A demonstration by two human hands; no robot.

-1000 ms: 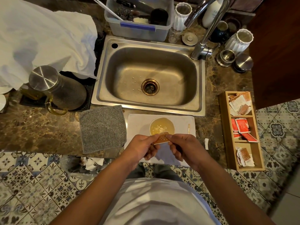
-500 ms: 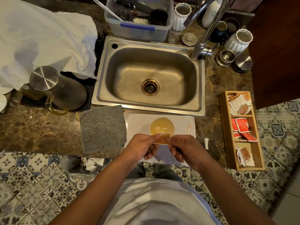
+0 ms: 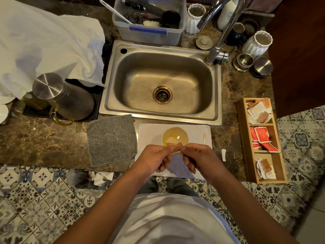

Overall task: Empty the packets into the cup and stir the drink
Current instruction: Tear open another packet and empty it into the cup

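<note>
Packet [image 3: 174, 147] lower over cup [image 3: 175, 136]

Packet [image 3: 174, 147] raised to cup [image 3: 175, 136] rim, seemingly tipped further.

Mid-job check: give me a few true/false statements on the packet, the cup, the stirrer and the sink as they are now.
1. Both hands, left hand and right hand, pinch the brown packet. True.
2. The cup stands in the sink. False: it stands on the white cloth in front of the sink.
3. The stirrer is in the cup. False: it lies on the cloth, right of the cup.
4. The cup holds yellowish liquid. True.
</note>
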